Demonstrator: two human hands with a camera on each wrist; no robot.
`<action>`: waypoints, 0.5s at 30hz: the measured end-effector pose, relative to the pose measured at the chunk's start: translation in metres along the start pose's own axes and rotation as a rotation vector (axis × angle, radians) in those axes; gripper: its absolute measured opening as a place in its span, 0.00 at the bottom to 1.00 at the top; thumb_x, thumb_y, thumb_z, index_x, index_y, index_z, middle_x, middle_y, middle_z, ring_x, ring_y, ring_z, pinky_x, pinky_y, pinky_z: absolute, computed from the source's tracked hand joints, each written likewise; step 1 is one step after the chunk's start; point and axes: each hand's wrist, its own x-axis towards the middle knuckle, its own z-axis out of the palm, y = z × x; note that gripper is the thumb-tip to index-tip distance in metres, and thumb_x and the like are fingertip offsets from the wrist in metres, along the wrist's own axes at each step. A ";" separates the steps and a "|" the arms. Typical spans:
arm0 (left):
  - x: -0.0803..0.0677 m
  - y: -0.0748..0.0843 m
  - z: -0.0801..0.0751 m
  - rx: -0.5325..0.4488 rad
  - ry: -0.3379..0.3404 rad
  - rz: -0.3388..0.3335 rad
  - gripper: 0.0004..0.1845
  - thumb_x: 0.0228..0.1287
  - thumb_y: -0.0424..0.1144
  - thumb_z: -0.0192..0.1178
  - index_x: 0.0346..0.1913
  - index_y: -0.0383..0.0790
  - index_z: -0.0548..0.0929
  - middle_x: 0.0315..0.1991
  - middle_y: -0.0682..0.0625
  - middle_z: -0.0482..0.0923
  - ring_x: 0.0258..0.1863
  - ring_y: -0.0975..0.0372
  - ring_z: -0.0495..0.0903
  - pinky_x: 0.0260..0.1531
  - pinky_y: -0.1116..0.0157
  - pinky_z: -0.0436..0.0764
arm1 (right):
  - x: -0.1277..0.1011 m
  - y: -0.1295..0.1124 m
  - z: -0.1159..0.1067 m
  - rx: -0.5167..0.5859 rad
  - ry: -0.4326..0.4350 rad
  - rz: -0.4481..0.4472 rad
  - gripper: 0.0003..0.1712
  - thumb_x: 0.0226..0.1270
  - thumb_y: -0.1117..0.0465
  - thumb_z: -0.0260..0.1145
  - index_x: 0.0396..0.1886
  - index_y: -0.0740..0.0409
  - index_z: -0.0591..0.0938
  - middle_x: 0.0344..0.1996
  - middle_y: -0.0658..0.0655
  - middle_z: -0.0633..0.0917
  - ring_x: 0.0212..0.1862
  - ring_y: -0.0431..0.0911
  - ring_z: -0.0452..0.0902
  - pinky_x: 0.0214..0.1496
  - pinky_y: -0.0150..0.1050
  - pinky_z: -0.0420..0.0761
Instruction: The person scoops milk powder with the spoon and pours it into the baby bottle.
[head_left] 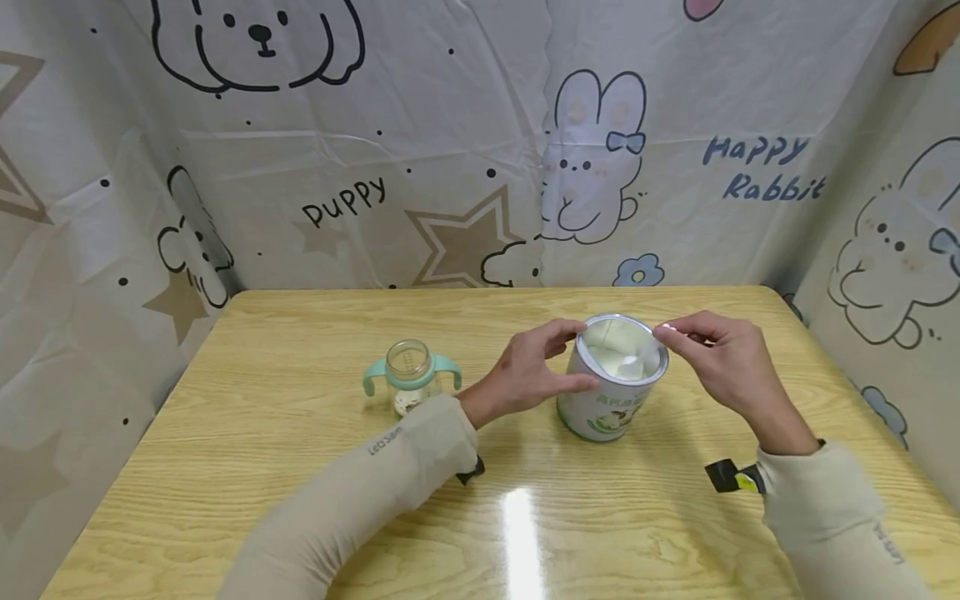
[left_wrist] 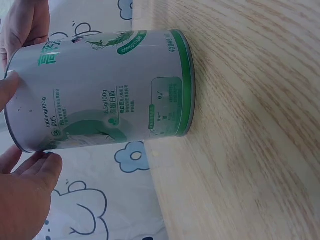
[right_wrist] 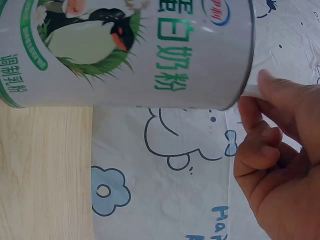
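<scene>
An open white-and-green milk powder can stands on the wooden table, with pale powder and a white scoop inside. My left hand grips the can's upper left side, thumb and fingers curled round its rim. In the left wrist view the can fills the frame with my fingers at its top edge. My right hand pinches the scoop's handle at the can's right rim. The right wrist view has the can beside my curled fingers.
A small baby bottle with mint-green handles and no lid stands left of the can, a little powder in its bottom. Cartoon-printed sheets wall the table at the back and both sides. The table's near half is bare wood with a glare streak.
</scene>
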 end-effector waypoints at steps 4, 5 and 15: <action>-0.001 -0.001 0.001 0.003 0.014 0.003 0.34 0.56 0.36 0.76 0.65 0.32 0.74 0.64 0.41 0.75 0.65 0.54 0.74 0.62 0.73 0.72 | 0.000 -0.002 0.004 -0.034 -0.039 -0.030 0.13 0.70 0.59 0.69 0.41 0.67 0.89 0.34 0.62 0.88 0.29 0.38 0.74 0.26 0.25 0.73; -0.001 -0.001 0.001 0.002 0.016 0.002 0.34 0.56 0.35 0.76 0.65 0.32 0.74 0.64 0.41 0.75 0.65 0.54 0.74 0.62 0.73 0.73 | 0.001 -0.003 0.005 -0.037 -0.057 -0.027 0.13 0.70 0.59 0.69 0.41 0.67 0.89 0.33 0.62 0.88 0.29 0.40 0.74 0.25 0.26 0.72; -0.001 0.001 0.001 0.001 0.020 -0.021 0.35 0.55 0.36 0.76 0.65 0.34 0.74 0.64 0.44 0.75 0.65 0.58 0.73 0.62 0.72 0.73 | 0.006 -0.024 0.007 -0.052 -0.276 0.052 0.18 0.69 0.55 0.70 0.43 0.68 0.88 0.34 0.60 0.88 0.31 0.48 0.76 0.28 0.34 0.77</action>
